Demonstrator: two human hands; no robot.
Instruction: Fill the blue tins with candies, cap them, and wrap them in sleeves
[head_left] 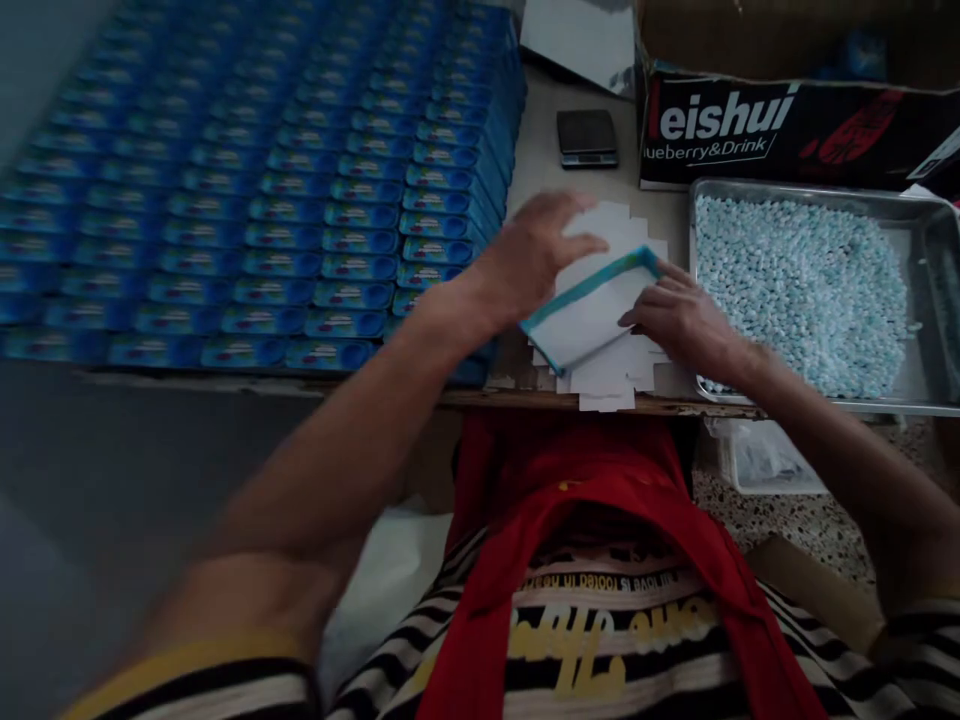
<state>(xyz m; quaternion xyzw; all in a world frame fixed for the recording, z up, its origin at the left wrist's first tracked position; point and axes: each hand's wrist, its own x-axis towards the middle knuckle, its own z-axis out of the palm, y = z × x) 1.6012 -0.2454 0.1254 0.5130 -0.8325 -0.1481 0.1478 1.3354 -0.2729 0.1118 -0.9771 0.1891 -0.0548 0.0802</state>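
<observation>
A flat piece of white card with a blue printed edge, like the inner side of a small carton, lies tilted over a loose pile of white cards. My right hand holds this card at its right side, fingers along the edge and thumb over the white face. Above the card's left part is my left hand, somewhat blurred, its thumb and fingers apart with nothing seen between them. Whether it touches the card I cannot tell.
Rows of stacked blue boxes fill the table's left side. A metal tray of pale blue-white pellets stands at right, before a black carton. A small dark scale-like device sits behind the pile. Below the table is a white bin.
</observation>
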